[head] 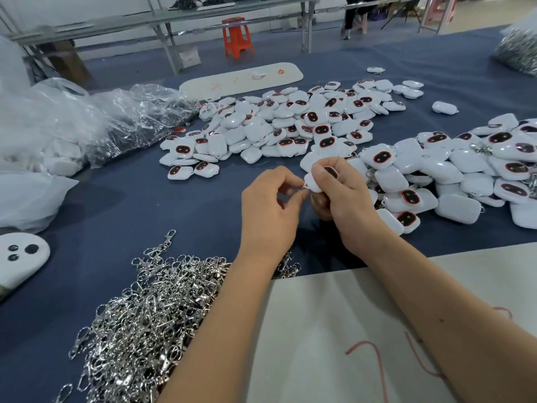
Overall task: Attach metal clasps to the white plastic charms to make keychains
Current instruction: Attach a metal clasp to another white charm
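Observation:
My right hand [343, 196] grips a white plastic charm [315, 181] with a dark red-rimmed face, held above the blue table. My left hand [270, 207] pinches a small metal clasp [303, 186] at the charm's left edge; the clasp is mostly hidden by my fingertips. A heap of silver clasps [151, 312] lies at the near left under my left forearm. A pile of loose white charms [290, 123] spreads across the table's middle. A second pile of charms [465, 170] lies at the right, some with metal clasps showing.
Clear plastic bags [96, 123] with more parts sit at the left. A white board [241, 80] lies behind the charms, another white sheet [377, 330] under my forearms. A bag of metal parts [517, 50] is at the far right. An orange stool [236, 36] stands beyond the table.

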{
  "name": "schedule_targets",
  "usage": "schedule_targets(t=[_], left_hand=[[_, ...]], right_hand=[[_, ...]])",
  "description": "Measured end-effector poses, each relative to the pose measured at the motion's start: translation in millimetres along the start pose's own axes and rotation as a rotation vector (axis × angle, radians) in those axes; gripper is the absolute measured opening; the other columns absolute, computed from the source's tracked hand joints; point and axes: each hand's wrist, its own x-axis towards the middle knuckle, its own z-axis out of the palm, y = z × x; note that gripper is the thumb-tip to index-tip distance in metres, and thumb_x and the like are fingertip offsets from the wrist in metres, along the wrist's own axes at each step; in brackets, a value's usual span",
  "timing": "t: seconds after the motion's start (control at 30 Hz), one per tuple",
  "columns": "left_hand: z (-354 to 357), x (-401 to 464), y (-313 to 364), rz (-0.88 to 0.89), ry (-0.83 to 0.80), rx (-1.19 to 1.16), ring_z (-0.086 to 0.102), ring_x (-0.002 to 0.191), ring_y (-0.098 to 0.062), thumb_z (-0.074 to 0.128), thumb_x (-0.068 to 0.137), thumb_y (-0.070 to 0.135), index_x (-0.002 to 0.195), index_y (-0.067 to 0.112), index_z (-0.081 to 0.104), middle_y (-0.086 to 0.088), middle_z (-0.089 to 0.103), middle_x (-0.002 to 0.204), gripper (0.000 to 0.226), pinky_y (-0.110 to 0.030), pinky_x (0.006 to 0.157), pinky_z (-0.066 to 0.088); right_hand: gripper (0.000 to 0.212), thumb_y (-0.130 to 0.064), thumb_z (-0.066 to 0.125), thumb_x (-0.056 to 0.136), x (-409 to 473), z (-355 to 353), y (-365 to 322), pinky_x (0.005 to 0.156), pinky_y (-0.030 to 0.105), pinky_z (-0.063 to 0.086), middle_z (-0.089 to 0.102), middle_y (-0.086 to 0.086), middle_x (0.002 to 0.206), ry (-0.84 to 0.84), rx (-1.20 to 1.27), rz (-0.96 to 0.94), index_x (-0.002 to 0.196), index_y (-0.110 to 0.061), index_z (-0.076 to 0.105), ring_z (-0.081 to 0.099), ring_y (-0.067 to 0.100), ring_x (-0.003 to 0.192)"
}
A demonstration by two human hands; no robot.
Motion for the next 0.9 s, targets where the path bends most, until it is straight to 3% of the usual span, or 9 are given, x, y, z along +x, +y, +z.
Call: schedule_targets(t=[0.1, 0.3, 0.4, 0.5, 0.7, 0.9], left_hand=[[0.2, 2.9, -1.7, -0.074, -0.012, -0.133, 0.069, 0.087, -0.006, 0.078, 0.087, 0.007, 0.088, 0.018, 0.072, 0.01, 0.075, 0.089, 0.012, -0.015, 0.07, 0.05], [0.7, 3.8, -1.3, -0.276, 0.091, -0.43, 0.07, 0.074, -0.013, 0.08, 0.085, 0.002, 0.085, 0.014, 0.074, -0.003, 0.076, 0.078, 0.014, -0.025, 0.074, 0.058], [0.5, 4.2, -4.5, -0.414, 0.156, -0.555, 0.069, 0.072, -0.021, 0.078, 0.087, 0.001, 0.085, 0.011, 0.073, -0.014, 0.076, 0.077, 0.011, -0.032, 0.073, 0.059], [0.5, 4.3, -6.7, -0.484, 0.179, -0.605, 0.069, 0.066, -0.016, 0.074, 0.09, -0.001, 0.087, 0.008, 0.072, -0.009, 0.075, 0.072, 0.01, -0.024, 0.064, 0.056], [0.9, 6.9, -7.9, -0.331, 0.174, -0.326, 0.066, 0.062, -0.013, 0.074, 0.091, 0.003, 0.081, 0.016, 0.071, -0.003, 0.073, 0.067, 0.017, -0.032, 0.069, 0.058], [-8.9, 6.3, -7.6, -0.087, 0.057, -0.037, 0.065, 0.065, -0.011, 0.072, 0.091, 0.004, 0.08, 0.018, 0.071, 0.008, 0.069, 0.071, 0.018, -0.021, 0.064, 0.052]], right_hand=[[0.008, -0.016, 0.057, 0.099, 0.0, -2.3, -2.5, 0.044, 0.021, 0.028, 0.044, -0.002, 0.058, -0.044, 0.093, 0.007, 0.103, -0.011, 0.053, 0.034, 0.011, 0.049], [0.039, -0.008, 0.056, 0.08, -1.4, -3.0, -5.7, 0.047, 0.027, 0.021, 0.038, 0.015, 0.072, -0.112, 0.09, 0.054, 0.118, -0.011, 0.048, 0.026, 0.017, 0.055], [0.041, -0.006, 0.063, 0.085, -3.5, -2.3, -5.6, 0.047, 0.025, 0.026, 0.053, 0.015, 0.075, -0.144, 0.092, 0.064, 0.123, -0.007, 0.048, 0.032, 0.015, 0.051], [0.033, 0.001, 0.061, 0.1, -4.6, -1.9, -4.0, 0.046, 0.023, 0.029, 0.065, 0.01, 0.079, -0.139, 0.052, 0.032, 0.13, 0.0, 0.047, 0.035, 0.014, 0.049], [0.019, -0.005, 0.065, 0.101, -2.8, -1.3, -1.6, 0.045, 0.024, 0.029, 0.068, 0.007, 0.073, -0.07, 0.038, 0.023, 0.113, -0.01, 0.05, 0.036, 0.015, 0.047], [0.019, -0.014, 0.069, 0.1, -2.0, -2.7, 0.7, 0.046, 0.021, 0.034, 0.064, 0.009, 0.072, -0.043, 0.006, 0.043, 0.109, -0.01, 0.054, 0.042, 0.015, 0.054]])
